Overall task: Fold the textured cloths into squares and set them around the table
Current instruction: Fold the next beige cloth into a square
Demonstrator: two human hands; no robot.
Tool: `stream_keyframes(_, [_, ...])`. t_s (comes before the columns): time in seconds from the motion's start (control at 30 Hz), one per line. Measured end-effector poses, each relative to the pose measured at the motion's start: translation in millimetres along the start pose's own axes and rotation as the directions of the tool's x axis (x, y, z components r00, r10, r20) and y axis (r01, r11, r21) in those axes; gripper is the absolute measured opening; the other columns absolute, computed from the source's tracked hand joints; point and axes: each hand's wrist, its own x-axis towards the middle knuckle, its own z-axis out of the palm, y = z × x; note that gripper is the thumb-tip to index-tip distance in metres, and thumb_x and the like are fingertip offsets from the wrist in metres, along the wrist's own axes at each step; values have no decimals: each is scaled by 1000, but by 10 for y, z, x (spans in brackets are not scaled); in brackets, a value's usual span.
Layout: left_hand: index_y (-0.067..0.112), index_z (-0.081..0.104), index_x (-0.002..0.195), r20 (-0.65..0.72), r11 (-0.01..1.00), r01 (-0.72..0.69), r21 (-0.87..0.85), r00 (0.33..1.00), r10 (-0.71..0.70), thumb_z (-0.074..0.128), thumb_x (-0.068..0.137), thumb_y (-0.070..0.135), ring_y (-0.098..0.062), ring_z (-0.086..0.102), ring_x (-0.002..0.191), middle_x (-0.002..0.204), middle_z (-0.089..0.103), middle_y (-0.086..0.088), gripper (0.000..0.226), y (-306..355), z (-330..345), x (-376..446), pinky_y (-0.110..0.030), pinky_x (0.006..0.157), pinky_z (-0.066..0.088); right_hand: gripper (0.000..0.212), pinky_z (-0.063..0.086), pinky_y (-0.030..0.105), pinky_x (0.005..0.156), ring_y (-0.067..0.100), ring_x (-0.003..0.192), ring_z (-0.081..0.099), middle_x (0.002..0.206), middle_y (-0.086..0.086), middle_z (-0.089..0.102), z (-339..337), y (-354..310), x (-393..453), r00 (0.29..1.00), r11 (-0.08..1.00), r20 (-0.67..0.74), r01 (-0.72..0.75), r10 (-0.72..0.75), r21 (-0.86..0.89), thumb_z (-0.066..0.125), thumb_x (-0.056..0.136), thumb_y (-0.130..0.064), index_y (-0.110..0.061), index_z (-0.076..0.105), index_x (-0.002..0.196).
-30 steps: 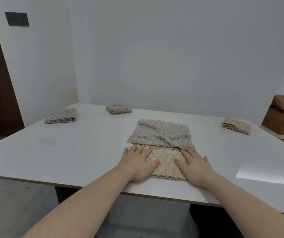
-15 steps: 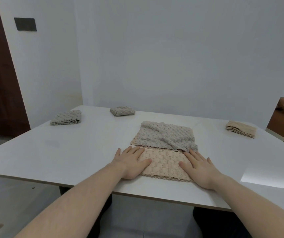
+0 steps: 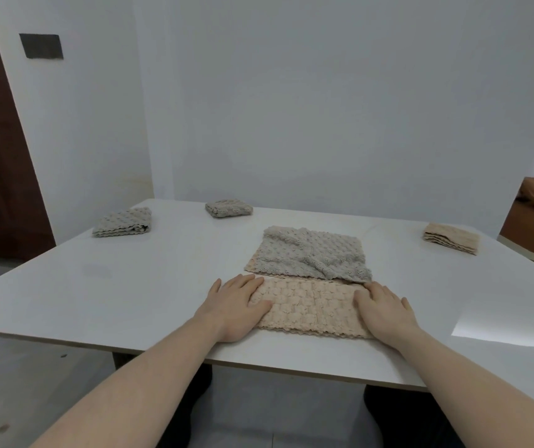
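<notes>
Beige textured cloth (image 3: pixel 312 307), folded at the near edge of the white counter (image 3: pixel 130 286), is pressed flat by the left hand (image 3: pixel 236 307) and right hand (image 3: pixel 383 310), each grip open-fingered; a grey cloth (image 3: pixel 310 258) lies just beyond.

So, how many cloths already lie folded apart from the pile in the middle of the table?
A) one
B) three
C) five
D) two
B: two grey folded cloths lie at the far left and one beige folded cloth at the far right.

Bare table (image 3: pixel 149 286) left; grey cloth (image 3: pixel 310 257) blocks ahead.
</notes>
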Motion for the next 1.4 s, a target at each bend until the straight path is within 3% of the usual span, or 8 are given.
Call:
stream_keyframes(0.17, [35, 17, 160, -2, 1000, 3, -9, 1000, -3, 28, 98, 65, -9, 6, 155, 168, 14, 13, 70, 11, -8, -7, -46, 126, -2, 45, 32, 39, 112, 28, 129, 48, 139, 10, 56, -14, -14, -56, 992, 998, -122, -22, 30, 64, 32, 99, -27, -12, 54, 135])
stream_keyframes(0.4, [35, 18, 160, -7, 1000, 3, -19, 1000, -3, 30, 97, 66, -9, 7, 155, 168, 15, 14, 71, 10, -7, -6, -45, 126, -2, 36, 41, 40, 100, 32, 119, 49, 125, 13, 58, -9, -36, -99, 974, 983, -189, -98, 128, 157, 40, 95, -32, -9, 54, 119])
stream_keyframes(0.53, [36, 18, 160, -10, 1000, 3, -20, 1000, -3, 30, 97, 65, -9, 8, 155, 167, 16, 14, 70, 16, -10, -11, -45, 127, -1, 16, 41, 36, 79, 25, 99, 53, 106, 4, 62, -53, 2, -152, 955, 945, -250, -77, 162, 318, 48, 93, -27, -18, 55, 104])
stream_keyframes(0.73, [35, 19, 160, -20, 999, 4, -32, 1000, -5, 30, 97, 66, -8, 9, 154, 167, 17, 13, 71, 6, -24, -20, -44, 127, -1, 18, 42, 34, 69, 13, 84, 60, 86, -6, 66, -91, -22, -218, 947, 883, -276, -19, 167, 469, 56, 90, -26, -25, 52, 108])
stream_keyframes(0.97, [34, 22, 160, -41, 999, 8, -44, 999, -10, 32, 95, 67, -8, 14, 153, 166, 20, 11, 73, 11, -29, -18, -43, 127, 1, 39, 50, 37, 83, 18, 94, 66, 97, -5, 71, -236, 91, -190, 960, 741, -150, -78, 236, 667, 70, 86, -13, -24, 54, 120])
stream_keyframes(1.2, [35, 22, 159, -62, 993, 1, -117, 998, -9, 35, 94, 63, -8, 15, 153, 166, 19, 12, 72, -30, -16, -9, -42, 127, 1, 37, 50, 33, 64, 22, 93, 66, 102, -4, 68, -457, -181, -97, 969, 728, -123, -74, 213, 682, 64, 88, -13, -27, 52, 121])
stream_keyframes(1.3, [37, 31, 154, -140, 970, -7, -244, 990, -28, 40, 91, 54, -9, 28, 147, 162, 27, 14, 66, -61, -11, -8, -39, 125, 16, 43, 57, 41, 75, 24, 96, 68, 104, -2, 69, -569, -389, -32, 977, 702, -92, -73, 194, 709, 71, 83, -20, -27, 52, 121])
stream_keyframes(1.4, [38, 48, 139, -215, 893, -8, -450, 972, -100, 47, 92, 43, -8, 45, 131, 146, 42, 16, 47, -108, -32, -22, -35, 111, 37, 44, 53, 36, 65, 24, 86, 69, 102, 6, 72, -643, -600, -6, 985, 653, -68, -54, 160, 756, 76, 80, -16, -24, 56, 118])
